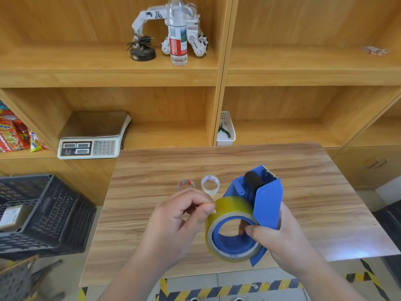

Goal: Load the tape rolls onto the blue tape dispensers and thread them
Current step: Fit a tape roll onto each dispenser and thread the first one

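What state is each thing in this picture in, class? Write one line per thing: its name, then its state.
Yellow tape roll: mounted on the dispenser hub.
Blue tape dispenser: held above the table, not yet threaded.
Left hand: pinching at the roll's edge.
Right hand: gripping the dispenser.
Clear tape roll: lying loose on the table.
Red-cored tape roll: lying loose on the table.
Water bottle: upright on the shelf.

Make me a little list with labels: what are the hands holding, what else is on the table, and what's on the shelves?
right hand: grips the blue plastic tape dispenser
roll on dispenser: wide yellowish tape roll, seated on the blue hub
left hand: fingertips pinch at the roll's edge, apparently seeking the tape end
threaded: not yet
wooden table: small clear tape roll and small roll with red print, side by side
upper shelf: clear water bottle, white toy robot
lower shelf: grey weighing scale, white basket
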Available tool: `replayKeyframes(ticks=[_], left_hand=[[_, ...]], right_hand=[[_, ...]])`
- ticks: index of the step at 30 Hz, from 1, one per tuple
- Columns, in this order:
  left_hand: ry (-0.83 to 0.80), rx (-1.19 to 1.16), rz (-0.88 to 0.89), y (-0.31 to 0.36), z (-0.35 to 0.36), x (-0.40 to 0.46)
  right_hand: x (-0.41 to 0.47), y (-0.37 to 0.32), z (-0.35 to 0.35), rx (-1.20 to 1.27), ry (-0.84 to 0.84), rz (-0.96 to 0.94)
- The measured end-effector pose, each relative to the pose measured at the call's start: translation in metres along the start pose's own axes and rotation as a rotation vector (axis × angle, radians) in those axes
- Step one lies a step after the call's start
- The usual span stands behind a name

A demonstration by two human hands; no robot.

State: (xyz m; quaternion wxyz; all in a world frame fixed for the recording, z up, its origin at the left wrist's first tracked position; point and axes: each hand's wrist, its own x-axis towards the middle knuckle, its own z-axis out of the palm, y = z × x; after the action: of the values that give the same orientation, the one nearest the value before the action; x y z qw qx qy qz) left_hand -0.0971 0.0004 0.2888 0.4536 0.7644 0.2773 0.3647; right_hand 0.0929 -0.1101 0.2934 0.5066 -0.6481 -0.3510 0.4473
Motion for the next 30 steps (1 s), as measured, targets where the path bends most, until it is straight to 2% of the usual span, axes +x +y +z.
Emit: replayKeyframes(ticks=[4, 16, 20, 24, 30], left_hand=[[-0.048, -0.132, -0.026, -0.010, -0.004, -0.009], [-0.005, -0.105, -0.087, -0.011, -0.001, -0.011], [-0.034, 0.019, -0.053, -0.010, 0.001, -0.013], [-0.064, 0.083, -0.120, -0.005, 0.001, -0.014], [-0.175, 0.067, -0.190, 0.004, -0.002, -0.007]], right_hand=[[0.004, 0.002, -0.002, -0.005, 0.004, -0.003], [0.016, 0.017, -0.003, 0.107, -0.044, 0.091], [0.016, 0.015, -0.001, 0.150, -0.117, 0.109], [0.015, 0.010, 0.002, 0.307, -0.247, 0.192], [0.015, 0.014, -0.002, 0.476, -0.396, 0.351]])
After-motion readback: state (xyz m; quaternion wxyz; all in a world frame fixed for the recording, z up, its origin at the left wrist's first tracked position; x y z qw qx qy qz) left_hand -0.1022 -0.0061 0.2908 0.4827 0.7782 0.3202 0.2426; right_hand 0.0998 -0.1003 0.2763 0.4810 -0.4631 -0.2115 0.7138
